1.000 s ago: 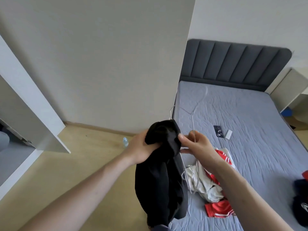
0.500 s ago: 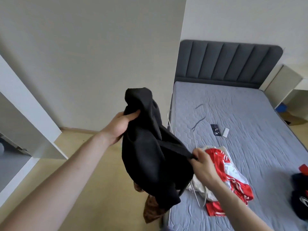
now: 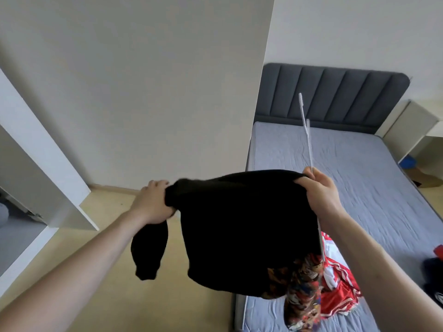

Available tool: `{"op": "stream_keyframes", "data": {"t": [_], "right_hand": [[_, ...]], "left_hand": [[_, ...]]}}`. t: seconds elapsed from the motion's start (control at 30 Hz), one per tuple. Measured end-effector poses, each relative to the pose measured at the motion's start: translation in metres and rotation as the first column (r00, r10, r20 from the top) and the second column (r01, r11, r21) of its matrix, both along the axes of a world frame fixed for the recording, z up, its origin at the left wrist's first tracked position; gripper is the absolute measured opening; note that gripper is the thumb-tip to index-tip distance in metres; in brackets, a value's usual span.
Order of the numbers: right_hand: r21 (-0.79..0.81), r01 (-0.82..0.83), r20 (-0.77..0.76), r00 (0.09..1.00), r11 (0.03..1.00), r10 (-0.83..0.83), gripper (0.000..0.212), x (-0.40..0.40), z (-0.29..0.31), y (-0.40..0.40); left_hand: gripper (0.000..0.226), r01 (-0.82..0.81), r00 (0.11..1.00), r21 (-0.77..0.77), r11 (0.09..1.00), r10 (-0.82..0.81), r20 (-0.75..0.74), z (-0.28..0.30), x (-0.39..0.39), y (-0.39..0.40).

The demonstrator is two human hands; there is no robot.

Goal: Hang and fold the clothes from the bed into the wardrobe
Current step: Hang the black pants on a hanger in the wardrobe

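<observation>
A black garment [image 3: 244, 226] with a patterned orange sleeve [image 3: 303, 295] hangs spread out between both hands, over the floor beside the bed [image 3: 347, 164]. My left hand [image 3: 152, 202] grips its left shoulder, and a black sleeve dangles below that hand. My right hand [image 3: 320, 190] grips the right shoulder together with a white hanger [image 3: 309, 140], whose thin wire sticks up above the fist and down behind the fabric. A red and white garment [image 3: 335, 281] lies on the mattress behind the black one. The open white wardrobe door [image 3: 43, 164] stands at the left.
A dark garment with a red item [image 3: 435, 274] lies at the bed's right edge. A padded grey headboard [image 3: 335, 92] backs the bed, with a pale bedside unit [image 3: 417, 137] to its right. Wooden floor [image 3: 107, 271] lies between the wardrobe and the bed.
Both hands have pulled apart and raised the black garment, spreading it flat. The right hand rose from near the mattress, and the hanger now points upward. The patterned sleeve has dropped into view.
</observation>
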State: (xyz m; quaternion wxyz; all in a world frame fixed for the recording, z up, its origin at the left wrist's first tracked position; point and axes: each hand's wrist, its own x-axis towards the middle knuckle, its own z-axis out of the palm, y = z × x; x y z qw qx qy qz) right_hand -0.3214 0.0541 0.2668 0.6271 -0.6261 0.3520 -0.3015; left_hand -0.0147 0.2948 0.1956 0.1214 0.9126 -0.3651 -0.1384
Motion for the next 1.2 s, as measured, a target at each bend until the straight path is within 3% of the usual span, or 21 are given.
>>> {"op": "stream_keyframes", "data": {"t": [0.07, 0.13, 0.2, 0.3, 0.4, 0.43, 0.53, 0.6, 0.7, 0.83, 0.97, 1.07, 1.2], "right_hand": [[-0.012, -0.028, -0.043, 0.999, 1.0, 0.027, 0.039, 0.009, 0.002, 0.005], [-0.026, -0.057, -0.1, 0.993, 0.998, 0.054, 0.04, 0.02, 0.001, 0.012], [-0.054, -0.086, -0.163, 0.984, 0.995, 0.076, 0.041, 0.029, -0.002, 0.019], [-0.067, -0.106, -0.206, 0.974, 0.992, 0.09, 0.042, 0.036, -0.004, 0.026], [-0.044, -0.099, -0.202, 0.975, 0.994, 0.088, 0.043, 0.032, -0.001, 0.027], [-0.033, -0.093, -0.195, 0.977, 0.995, 0.085, 0.043, 0.03, 0.001, 0.026], [-0.02, -0.077, -0.194, 0.978, 0.997, 0.071, 0.042, 0.021, 0.004, 0.026], [-0.021, -0.083, -0.201, 0.977, 0.996, 0.077, 0.042, 0.017, 0.004, 0.027], [-0.012, -0.123, -0.209, 0.971, 0.992, 0.118, 0.044, 0.012, 0.002, 0.028], [0.004, -0.19, -0.223, 0.957, 0.982, 0.186, 0.045, -0.001, -0.004, 0.023], [-0.004, -0.157, -0.246, 0.957, 0.988, 0.151, 0.047, -0.014, -0.012, 0.013], [-0.025, -0.142, -0.264, 0.956, 0.99, 0.131, 0.045, -0.017, -0.015, 0.01], [-0.057, -0.135, -0.265, 0.957, 0.989, 0.116, 0.04, -0.007, -0.014, 0.017]], "left_hand": [[0.059, 0.11, 0.988, -0.108, 0.988, -0.12, -0.093, 0.006, -0.041, -0.011], [0.048, 0.112, 0.93, -0.233, 0.966, -0.185, -0.319, 0.009, -0.084, -0.028], [0.047, 0.106, 0.873, -0.299, 0.948, -0.233, -0.429, 0.004, -0.117, -0.046], [0.048, 0.142, 0.87, -0.32, 0.937, -0.272, -0.411, -0.01, -0.141, -0.064], [0.013, 0.137, 0.915, -0.269, 0.953, -0.226, -0.334, -0.031, -0.136, -0.07], [0.011, 0.113, 0.911, -0.263, 0.958, -0.205, -0.357, -0.038, -0.134, -0.071], [0.024, 0.043, 0.831, -0.287, 0.957, -0.194, -0.521, -0.046, -0.144, -0.074], [0.038, 0.073, 0.834, -0.292, 0.954, -0.219, -0.506, -0.047, -0.153, -0.082], [0.023, 0.08, 0.849, -0.3, 0.951, -0.223, -0.479, -0.049, -0.15, -0.093], [0.017, -0.078, 0.667, -0.272, 0.959, -0.152, -0.729, -0.046, -0.142, -0.094], [0.02, -0.206, 0.684, -0.284, 0.937, -0.07, -0.726, -0.035, -0.126, -0.089], [0.018, -0.046, 0.733, -0.251, 0.967, -0.138, -0.666, -0.035, -0.12, -0.078], [0.053, 0.107, 0.615, -0.316, 0.943, -0.312, -0.724, -0.036, -0.128, -0.065]]}}
